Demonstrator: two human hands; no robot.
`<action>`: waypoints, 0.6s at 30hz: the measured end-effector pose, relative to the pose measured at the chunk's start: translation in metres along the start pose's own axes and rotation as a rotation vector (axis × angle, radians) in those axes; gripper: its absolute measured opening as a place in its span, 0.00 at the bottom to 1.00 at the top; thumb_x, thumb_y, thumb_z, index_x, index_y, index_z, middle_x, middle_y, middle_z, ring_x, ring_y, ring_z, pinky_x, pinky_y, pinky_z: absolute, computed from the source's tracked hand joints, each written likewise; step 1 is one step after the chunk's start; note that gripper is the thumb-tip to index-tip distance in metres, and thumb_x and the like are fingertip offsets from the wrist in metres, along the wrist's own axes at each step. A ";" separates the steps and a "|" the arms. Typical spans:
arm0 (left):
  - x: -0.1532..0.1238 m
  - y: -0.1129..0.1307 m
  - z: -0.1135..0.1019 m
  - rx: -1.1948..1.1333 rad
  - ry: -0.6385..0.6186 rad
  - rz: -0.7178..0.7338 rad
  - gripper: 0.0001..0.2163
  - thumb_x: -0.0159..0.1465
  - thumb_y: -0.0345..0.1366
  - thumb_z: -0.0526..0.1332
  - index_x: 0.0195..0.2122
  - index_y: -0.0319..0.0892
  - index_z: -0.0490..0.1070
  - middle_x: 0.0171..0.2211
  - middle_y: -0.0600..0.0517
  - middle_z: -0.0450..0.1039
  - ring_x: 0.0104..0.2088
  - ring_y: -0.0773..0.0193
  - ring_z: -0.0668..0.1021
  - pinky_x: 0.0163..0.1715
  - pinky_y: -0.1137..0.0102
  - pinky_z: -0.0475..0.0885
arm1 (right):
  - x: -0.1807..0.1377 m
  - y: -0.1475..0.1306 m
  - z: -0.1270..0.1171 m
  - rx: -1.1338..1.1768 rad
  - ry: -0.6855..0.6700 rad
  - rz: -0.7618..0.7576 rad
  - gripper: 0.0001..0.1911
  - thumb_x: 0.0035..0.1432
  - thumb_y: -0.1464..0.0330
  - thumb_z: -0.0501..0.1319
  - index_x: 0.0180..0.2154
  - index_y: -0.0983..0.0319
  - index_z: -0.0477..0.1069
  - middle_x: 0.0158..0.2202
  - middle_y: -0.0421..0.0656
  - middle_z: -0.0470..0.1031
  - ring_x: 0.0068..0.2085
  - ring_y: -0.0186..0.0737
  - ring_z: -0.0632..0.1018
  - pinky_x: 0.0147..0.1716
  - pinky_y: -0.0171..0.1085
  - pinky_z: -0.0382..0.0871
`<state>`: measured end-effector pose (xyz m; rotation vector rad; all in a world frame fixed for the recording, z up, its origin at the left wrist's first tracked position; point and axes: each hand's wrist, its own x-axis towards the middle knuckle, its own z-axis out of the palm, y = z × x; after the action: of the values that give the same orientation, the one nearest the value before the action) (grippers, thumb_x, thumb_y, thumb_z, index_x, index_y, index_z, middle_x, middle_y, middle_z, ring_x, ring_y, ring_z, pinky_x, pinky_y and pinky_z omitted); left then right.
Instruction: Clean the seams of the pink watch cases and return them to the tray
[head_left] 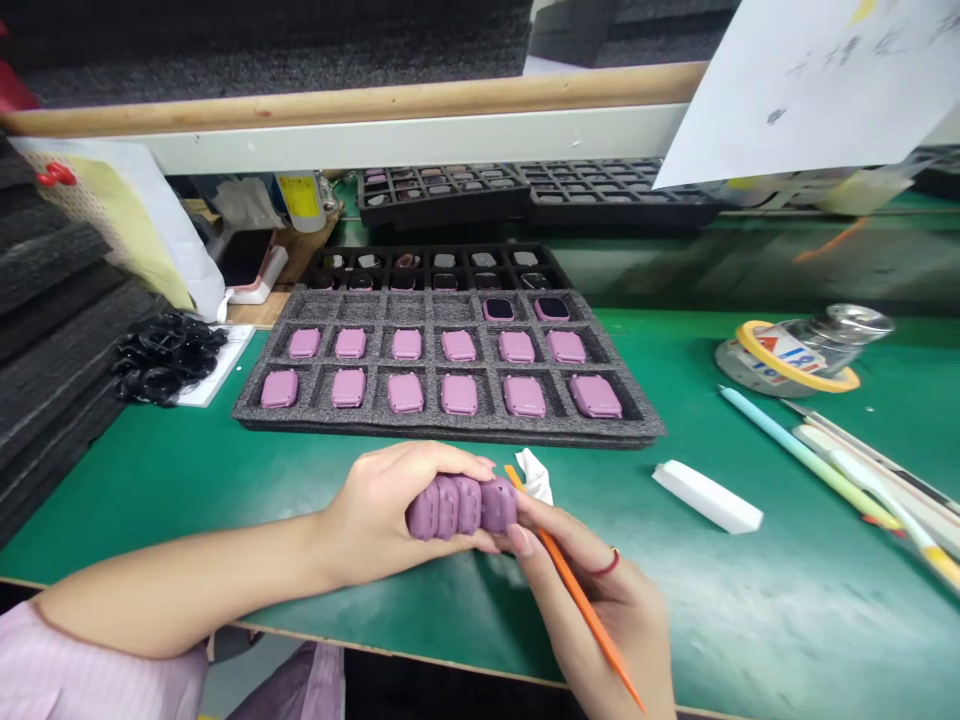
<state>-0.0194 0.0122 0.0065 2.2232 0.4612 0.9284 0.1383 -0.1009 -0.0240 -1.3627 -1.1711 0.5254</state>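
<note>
A green tabletop [757,610] spreads across the frame beneath a white shelf beam [420,147] with a wooden strip along its top. Its front edge slants through the lower left, where the left forearm crosses it.

At lower centre, the left hand [382,495] is wrapped around a row of small purple rounded-rectangular cases [448,507] stood side by side. The right hand [600,590] has thumb and finger closed on the purple end case [498,505] at the row's right end, a slim orange stick [581,598] lying across its palm.

A dark grey foam compartment tray [645,427] fills the middle; its front edge sits just beyond the left hand, leaving little room there. A crumpled white tissue [534,477] lies just beyond the right fingers. Rightward there is wider room, as far as a white oblong block [707,496]. Stacked black foam sheets [52,300] border the left edge of the frame.
</note>
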 end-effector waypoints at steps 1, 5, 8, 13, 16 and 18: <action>0.001 0.001 0.000 -0.004 0.003 0.008 0.19 0.56 0.37 0.74 0.46 0.42 0.72 0.44 0.48 0.83 0.46 0.61 0.84 0.50 0.72 0.78 | 0.000 0.000 0.001 0.025 0.025 0.018 0.13 0.61 0.69 0.65 0.46 0.50 0.81 0.43 0.40 0.84 0.42 0.43 0.85 0.44 0.40 0.81; 0.011 0.006 -0.002 -0.028 0.034 0.032 0.18 0.57 0.36 0.74 0.47 0.42 0.72 0.45 0.47 0.82 0.46 0.61 0.84 0.50 0.72 0.78 | 0.005 -0.007 0.006 0.124 0.131 0.090 0.10 0.60 0.64 0.67 0.43 0.50 0.82 0.41 0.41 0.85 0.37 0.41 0.84 0.38 0.38 0.81; 0.022 0.012 -0.005 -0.063 0.090 0.010 0.20 0.56 0.37 0.74 0.48 0.43 0.72 0.46 0.48 0.82 0.46 0.61 0.84 0.50 0.71 0.78 | 0.015 -0.019 0.008 0.176 0.175 0.118 0.09 0.57 0.62 0.68 0.41 0.52 0.83 0.39 0.42 0.84 0.35 0.42 0.84 0.38 0.40 0.81; 0.033 0.017 -0.011 -0.223 0.195 0.009 0.23 0.56 0.33 0.74 0.51 0.45 0.69 0.47 0.49 0.81 0.47 0.61 0.83 0.52 0.68 0.78 | 0.035 -0.038 0.006 0.199 0.149 0.037 0.09 0.56 0.62 0.69 0.41 0.52 0.83 0.37 0.42 0.84 0.33 0.41 0.84 0.37 0.39 0.82; 0.036 0.019 -0.013 -0.313 0.216 0.017 0.23 0.55 0.31 0.74 0.50 0.45 0.69 0.47 0.49 0.80 0.48 0.62 0.82 0.53 0.69 0.77 | 0.042 -0.043 0.004 0.149 0.118 -0.075 0.10 0.57 0.62 0.69 0.42 0.52 0.83 0.36 0.42 0.84 0.31 0.40 0.84 0.35 0.38 0.83; 0.040 0.020 -0.015 -0.371 0.214 0.014 0.24 0.55 0.31 0.75 0.50 0.45 0.70 0.47 0.49 0.80 0.48 0.61 0.82 0.53 0.68 0.77 | 0.045 -0.044 0.003 0.098 0.146 -0.124 0.10 0.57 0.62 0.69 0.43 0.52 0.82 0.35 0.42 0.84 0.30 0.40 0.84 0.34 0.37 0.83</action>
<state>-0.0018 0.0262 0.0478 1.8042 0.3365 1.1627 0.1390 -0.0697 0.0312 -1.2152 -1.0886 0.3824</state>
